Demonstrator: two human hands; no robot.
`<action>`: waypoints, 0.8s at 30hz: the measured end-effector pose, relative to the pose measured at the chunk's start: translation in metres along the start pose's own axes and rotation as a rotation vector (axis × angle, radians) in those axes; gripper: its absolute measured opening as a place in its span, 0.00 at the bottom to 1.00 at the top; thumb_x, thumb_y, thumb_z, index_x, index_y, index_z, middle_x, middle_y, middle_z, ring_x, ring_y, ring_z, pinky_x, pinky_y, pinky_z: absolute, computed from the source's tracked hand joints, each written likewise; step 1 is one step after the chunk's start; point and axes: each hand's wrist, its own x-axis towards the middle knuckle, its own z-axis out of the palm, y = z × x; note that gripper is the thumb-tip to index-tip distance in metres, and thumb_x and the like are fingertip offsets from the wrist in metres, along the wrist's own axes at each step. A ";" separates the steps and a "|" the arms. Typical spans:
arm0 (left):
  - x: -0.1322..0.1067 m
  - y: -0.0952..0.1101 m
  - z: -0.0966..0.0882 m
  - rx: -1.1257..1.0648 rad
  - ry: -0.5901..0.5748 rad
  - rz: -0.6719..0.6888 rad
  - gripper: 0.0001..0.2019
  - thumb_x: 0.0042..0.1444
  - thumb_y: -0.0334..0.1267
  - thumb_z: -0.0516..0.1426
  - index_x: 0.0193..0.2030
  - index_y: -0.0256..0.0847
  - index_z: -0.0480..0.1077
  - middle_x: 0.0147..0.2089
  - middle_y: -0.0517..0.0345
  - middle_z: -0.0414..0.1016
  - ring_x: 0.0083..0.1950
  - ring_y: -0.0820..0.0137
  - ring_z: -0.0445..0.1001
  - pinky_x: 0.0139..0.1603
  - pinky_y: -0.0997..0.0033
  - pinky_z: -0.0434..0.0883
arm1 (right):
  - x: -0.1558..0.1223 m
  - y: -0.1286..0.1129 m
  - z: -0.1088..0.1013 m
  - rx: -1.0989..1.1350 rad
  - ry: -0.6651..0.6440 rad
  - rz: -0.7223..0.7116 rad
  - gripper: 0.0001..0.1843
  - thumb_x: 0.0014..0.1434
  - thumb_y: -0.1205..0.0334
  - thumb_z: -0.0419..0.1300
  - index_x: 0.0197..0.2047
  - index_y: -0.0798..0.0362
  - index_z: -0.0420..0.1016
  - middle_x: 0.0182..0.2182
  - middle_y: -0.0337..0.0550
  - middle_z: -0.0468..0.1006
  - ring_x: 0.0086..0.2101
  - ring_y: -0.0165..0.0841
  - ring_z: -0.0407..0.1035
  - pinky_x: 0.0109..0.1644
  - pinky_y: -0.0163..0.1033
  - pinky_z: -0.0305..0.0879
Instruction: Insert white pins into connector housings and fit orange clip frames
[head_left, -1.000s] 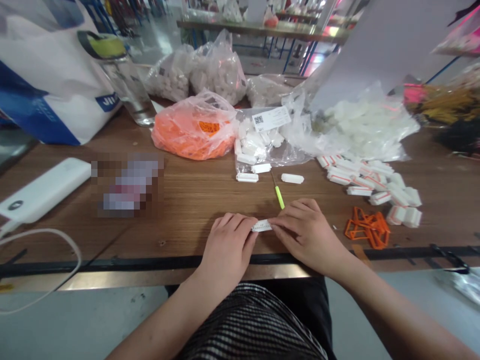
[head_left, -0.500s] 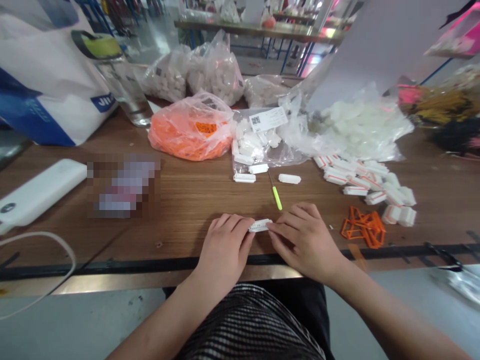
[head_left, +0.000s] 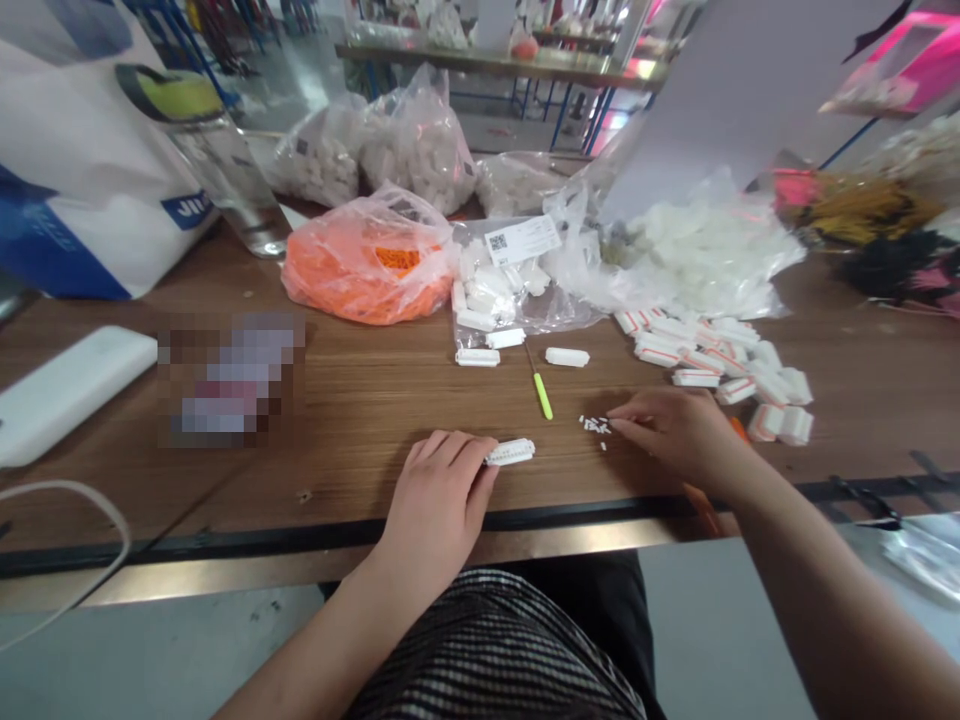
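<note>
My left hand [head_left: 442, 490] rests on the wooden table [head_left: 360, 410] near its front edge, fingers pinched on the left end of a small white plastic connector [head_left: 511, 452]. To its right, my right hand [head_left: 675, 430] lies low on the table, fingertips drawn together at a scatter of tiny white pins [head_left: 595, 427]. Whether a pin sits between those fingertips is too small to see. A thin tool with a green handle [head_left: 541, 394] lies just beyond the connector.
An orange bag of parts [head_left: 360, 265] and clear bags of white parts [head_left: 705, 250] stand behind. Loose white connectors [head_left: 705, 360] pile at the right, beside orange clips partly hidden by my right wrist. A white power bank [head_left: 67, 390] and a cable [head_left: 67, 530] lie left.
My right hand has left the connector and moved right to the tiny pins. My left hand still grips the connector. The view has shifted slightly.
</note>
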 end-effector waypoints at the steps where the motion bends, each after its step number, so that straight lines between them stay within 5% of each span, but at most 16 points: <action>1: 0.000 0.000 0.000 0.002 0.004 0.001 0.07 0.65 0.33 0.53 0.48 0.41 0.69 0.45 0.54 0.76 0.45 0.61 0.71 0.48 0.53 0.69 | 0.001 -0.002 0.001 -0.014 -0.004 0.015 0.11 0.56 0.56 0.58 0.29 0.48 0.81 0.27 0.39 0.82 0.29 0.35 0.74 0.34 0.39 0.65; 8: 0.001 0.000 0.000 0.007 -0.011 0.002 0.07 0.66 0.33 0.53 0.48 0.41 0.69 0.46 0.53 0.76 0.46 0.61 0.72 0.48 0.53 0.69 | 0.002 -0.002 -0.002 -0.093 0.017 0.137 0.14 0.54 0.55 0.58 0.22 0.49 0.78 0.17 0.40 0.76 0.21 0.35 0.71 0.26 0.39 0.60; 15: 0.001 0.000 0.000 0.010 -0.010 -0.003 0.08 0.65 0.33 0.53 0.49 0.42 0.69 0.46 0.54 0.76 0.46 0.61 0.72 0.49 0.53 0.69 | 0.002 0.013 -0.003 0.155 -0.028 0.018 0.12 0.56 0.53 0.59 0.34 0.49 0.82 0.32 0.42 0.83 0.31 0.36 0.75 0.34 0.40 0.69; 24: 0.001 0.001 -0.002 0.001 -0.011 0.000 0.07 0.65 0.33 0.54 0.48 0.41 0.69 0.46 0.54 0.76 0.46 0.61 0.71 0.49 0.53 0.69 | 0.002 0.016 -0.004 0.038 -0.052 -0.092 0.13 0.58 0.58 0.57 0.39 0.51 0.82 0.35 0.44 0.83 0.33 0.36 0.76 0.37 0.40 0.69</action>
